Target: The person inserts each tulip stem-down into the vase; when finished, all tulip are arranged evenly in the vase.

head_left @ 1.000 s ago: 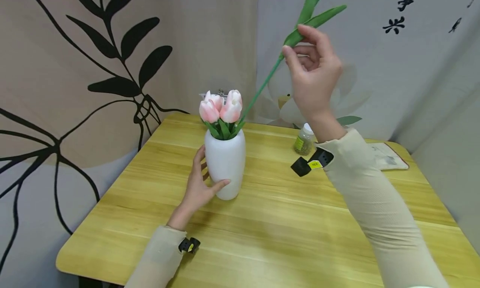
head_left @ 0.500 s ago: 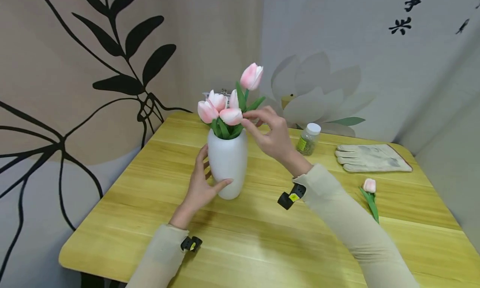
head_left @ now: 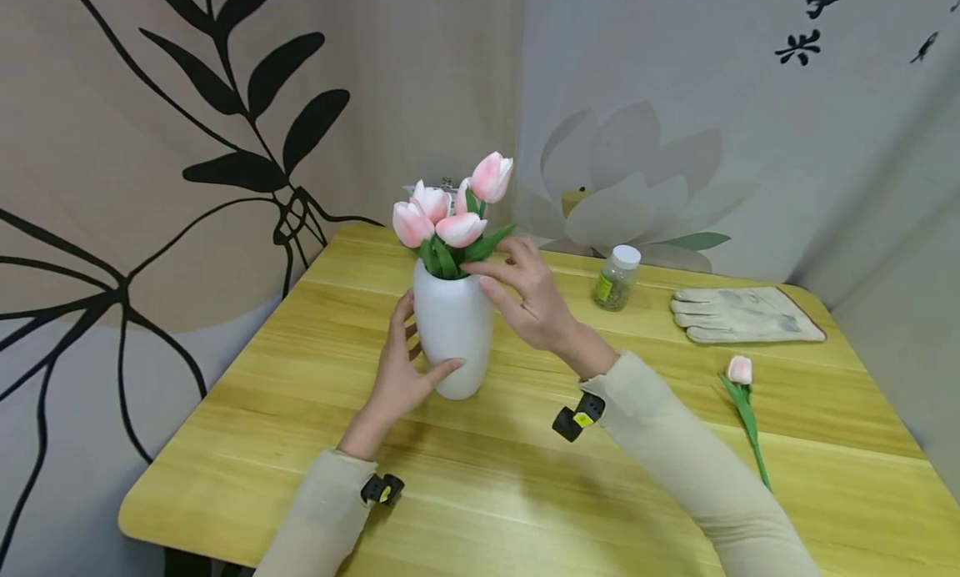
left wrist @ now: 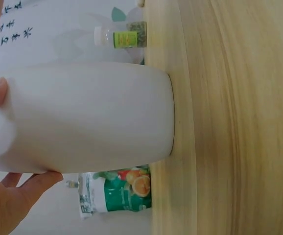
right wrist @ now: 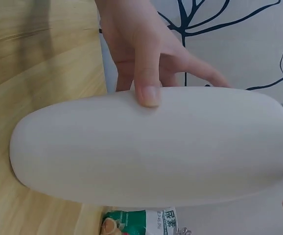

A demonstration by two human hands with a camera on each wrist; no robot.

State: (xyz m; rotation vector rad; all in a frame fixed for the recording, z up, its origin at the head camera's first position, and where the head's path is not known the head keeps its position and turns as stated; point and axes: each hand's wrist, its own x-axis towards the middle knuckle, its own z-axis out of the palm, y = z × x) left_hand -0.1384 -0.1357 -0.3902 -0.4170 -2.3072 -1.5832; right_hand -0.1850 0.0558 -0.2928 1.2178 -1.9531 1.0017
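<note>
A white vase point(head_left: 453, 335) stands upright on the table, holding several pink-and-white artificial tulips with green leaves. My left hand point(head_left: 405, 377) grips the vase's lower left side, thumb across its front; the right wrist view also shows this left hand point(right wrist: 141, 54) on the vase point(right wrist: 146, 147). At the vase's mouth, my right hand point(head_left: 536, 298) holds the tallest tulip point(head_left: 492, 177) low among its leaves, close to the rim. The stem between the fingertips is hidden. Another tulip point(head_left: 739, 371) lies on the table at the right.
A small capped jar point(head_left: 617, 278) with a green label and a pale work glove point(head_left: 746, 315) sit at the back right. Behind the vase, the left wrist view shows a green-and-white printed bag point(left wrist: 122, 193). Patterned curtains point(head_left: 442, 77) border the wooden table point(head_left: 315, 393).
My right hand has come down from above with a tulip, whose stem has gone down into the vase. The left hand has stayed on the vase.
</note>
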